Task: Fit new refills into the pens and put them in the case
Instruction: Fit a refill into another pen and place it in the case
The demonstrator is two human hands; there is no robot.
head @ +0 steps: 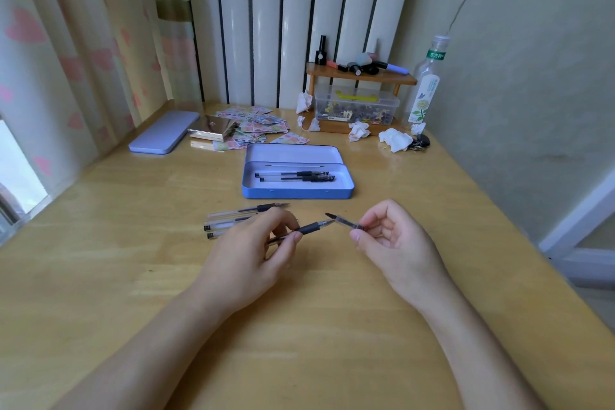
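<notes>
The left hand (253, 250) pinches a clear plastic pen with a black rubber grip (307, 229), its tip pointing right. The right hand (392, 233) pinches a clear pen cap with a dark clip (344, 221), just beside that tip. Behind the left hand, several more clear pens (246, 216) lie on the light wooden table (133, 276). Farther back, an open blue metal case (296, 173) holds two pens (294, 176).
</notes>
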